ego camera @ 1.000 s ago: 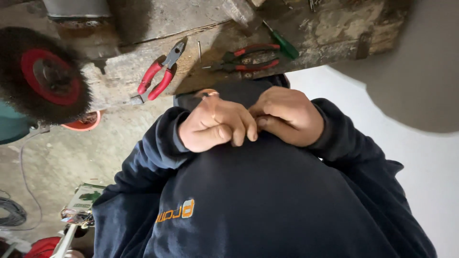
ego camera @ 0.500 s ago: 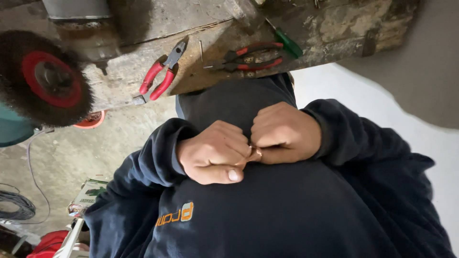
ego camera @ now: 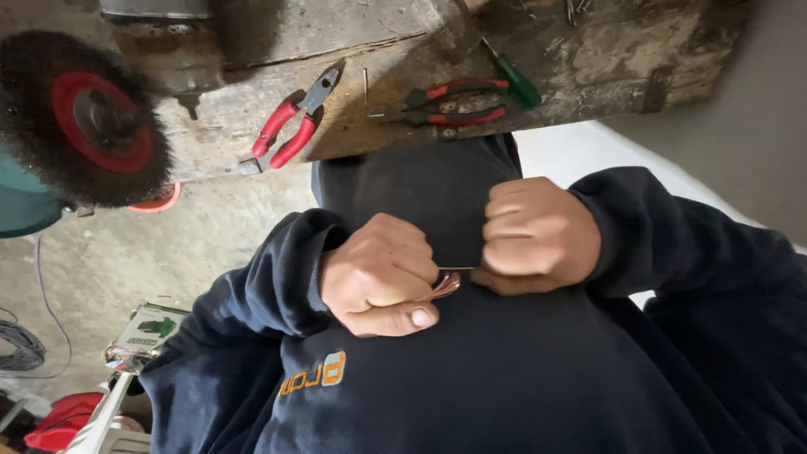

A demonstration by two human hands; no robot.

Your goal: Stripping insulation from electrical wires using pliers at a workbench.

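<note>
Wire point(ego camera: 447, 284), copper strands, sits between our fists against our dark sweatshirt point(ego camera: 504, 387). Left hand point(ego camera: 380, 276) is clenched on one end, right hand point(ego camera: 538, 235) fisted on the other, close together, probably for a tight twist. Beyond: worn wooden bench point(ego camera: 353, 50) with red pliers point(ego camera: 290, 126), a second pair, green screwdriver point(ego camera: 514, 77); wire wheel point(ego camera: 80, 118) at left; concrete floor point(ego camera: 168, 252).

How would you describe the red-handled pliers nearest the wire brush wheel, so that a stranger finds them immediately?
Start at the worn wooden bench. The pliers lie just right of the wire brush wheel. Unlike the second pair, they lie alone, with no green-handled screwdriver alongside.
</note>
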